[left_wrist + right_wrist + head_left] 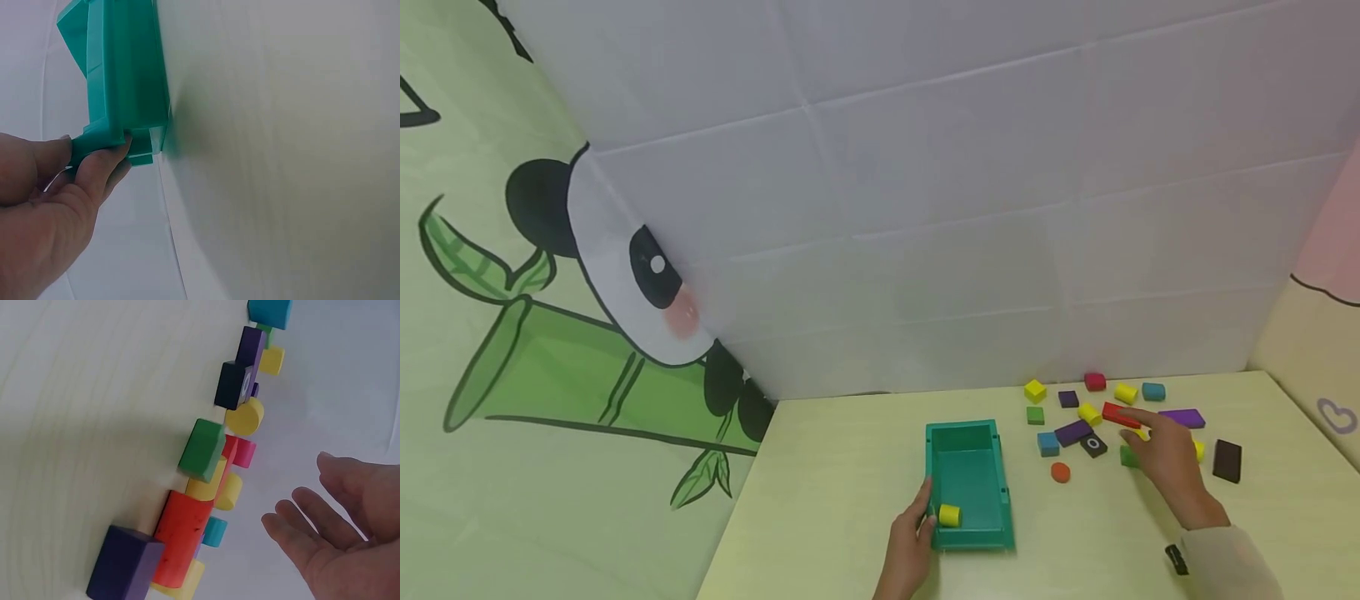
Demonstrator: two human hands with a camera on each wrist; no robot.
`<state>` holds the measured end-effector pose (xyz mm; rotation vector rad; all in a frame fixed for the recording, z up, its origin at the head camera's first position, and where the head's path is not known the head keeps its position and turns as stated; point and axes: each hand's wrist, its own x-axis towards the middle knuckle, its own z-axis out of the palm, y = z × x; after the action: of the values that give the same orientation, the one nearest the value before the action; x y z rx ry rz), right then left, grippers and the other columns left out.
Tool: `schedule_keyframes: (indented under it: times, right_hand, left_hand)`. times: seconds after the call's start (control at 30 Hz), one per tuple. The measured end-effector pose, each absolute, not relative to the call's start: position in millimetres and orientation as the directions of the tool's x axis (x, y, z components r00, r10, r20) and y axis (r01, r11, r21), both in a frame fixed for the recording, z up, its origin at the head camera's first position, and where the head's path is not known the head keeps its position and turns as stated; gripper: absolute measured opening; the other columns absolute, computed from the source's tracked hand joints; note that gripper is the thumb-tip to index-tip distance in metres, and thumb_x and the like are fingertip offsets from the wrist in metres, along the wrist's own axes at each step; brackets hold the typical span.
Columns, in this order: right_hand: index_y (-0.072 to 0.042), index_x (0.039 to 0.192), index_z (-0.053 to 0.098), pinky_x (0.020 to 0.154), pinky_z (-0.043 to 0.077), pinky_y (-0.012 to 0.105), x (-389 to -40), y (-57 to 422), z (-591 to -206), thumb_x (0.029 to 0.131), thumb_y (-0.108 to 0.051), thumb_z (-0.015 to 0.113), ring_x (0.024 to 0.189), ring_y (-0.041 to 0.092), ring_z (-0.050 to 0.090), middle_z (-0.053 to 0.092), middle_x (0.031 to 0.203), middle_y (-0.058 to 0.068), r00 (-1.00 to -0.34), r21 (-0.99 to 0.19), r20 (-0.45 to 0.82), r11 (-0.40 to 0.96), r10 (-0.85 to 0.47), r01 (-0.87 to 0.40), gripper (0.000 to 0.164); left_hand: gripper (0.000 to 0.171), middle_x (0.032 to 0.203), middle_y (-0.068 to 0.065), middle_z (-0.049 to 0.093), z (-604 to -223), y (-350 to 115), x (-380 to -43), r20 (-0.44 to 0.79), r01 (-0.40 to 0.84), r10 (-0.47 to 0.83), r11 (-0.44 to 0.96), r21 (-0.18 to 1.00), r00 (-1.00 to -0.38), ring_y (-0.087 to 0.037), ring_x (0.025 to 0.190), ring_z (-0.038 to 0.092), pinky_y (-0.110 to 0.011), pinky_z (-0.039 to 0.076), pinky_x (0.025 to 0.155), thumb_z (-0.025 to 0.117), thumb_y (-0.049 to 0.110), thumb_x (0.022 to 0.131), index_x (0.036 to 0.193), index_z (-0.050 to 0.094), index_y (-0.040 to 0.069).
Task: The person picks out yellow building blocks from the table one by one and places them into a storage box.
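My left hand (910,542) grips the near left rim of a teal plastic bin (973,543), thumb on one side and fingers on the other. The left wrist view shows this pinch on the bin's edge (99,134) up close. One yellow cylinder (950,516) lies inside, by the left wall. Over the scattered toy blocks hovers my right hand (1168,458), its fingers spread and relaxed. In the right wrist view the hand (347,519) holds nothing. Nearest to it are a long red block (1120,415) and a green block (1128,456), which it partly hides.
Around the right hand lie several blocks, among them a purple bar (1183,418), a blue cube (1048,444), an orange disc (1060,472) and a dark rectangular block (1227,461). A small black object (1176,559) lies by the right sleeve. Cloth-covered walls (925,292) stand behind the table.
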<state>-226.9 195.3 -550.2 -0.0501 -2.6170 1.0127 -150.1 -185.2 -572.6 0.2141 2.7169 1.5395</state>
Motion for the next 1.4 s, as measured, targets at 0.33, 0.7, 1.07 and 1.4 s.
schedule_keyframes:
  times: [0.33,0.7,1.07,1.4]
  right_hand:
    - [0.004,0.111,0.059,0.05,0.051,0.039,-252,213,-567,0.079,-0.003,0.067,0.065,0.028,0.054,0.057,0.102,0.033,-0.954,-0.632,0.274,0.77,0.125,-0.081,0.034]
    - [0.008,0.107,0.058,0.066,0.052,0.052,-270,217,-574,0.08,-0.003,0.066,0.073,0.032,0.051,0.057,0.101,0.031,-0.98,-0.626,0.18,0.778,0.081,-0.051,0.03]
    - [0.005,0.106,0.06,0.077,0.047,0.063,-290,220,-583,0.08,-0.004,0.066,0.09,0.044,0.051,0.056,0.107,0.031,-0.988,-0.589,0.146,0.806,0.046,-0.05,0.029]
    - [0.005,0.109,0.059,0.08,0.046,0.065,-293,219,-580,0.081,-0.004,0.065,0.098,0.047,0.047,0.054,0.111,0.031,-0.998,-0.579,0.05,0.815,0.039,0.003,0.03]
  left_hand:
    - [0.056,0.144,-0.005,0.029,-576,-179,-159,0.082,0.127,0.109,0.514,0.848,-0.991,-0.018,0.126,0.028,-0.043,0.033,0.104,0.049,-0.001,0.091,0.141,0.029,0.015]
    - [0.056,0.145,-0.002,0.027,-575,-170,-167,0.046,0.084,0.086,0.512,0.855,-0.995,-0.015,0.127,0.026,-0.039,0.03,0.106,0.048,-0.001,0.092,0.141,0.028,0.017]
    - [0.056,0.145,-0.001,0.026,-575,-164,-169,0.023,0.053,0.066,0.498,0.866,-0.998,-0.014,0.127,0.025,-0.039,0.03,0.106,0.047,0.0,0.092,0.141,0.028,0.016]
    - [0.056,0.145,-0.002,0.027,-576,-165,-169,0.029,0.058,0.064,0.507,0.86,-0.998,-0.015,0.127,0.026,-0.04,0.03,0.106,0.048,0.001,0.092,0.141,0.028,0.018]
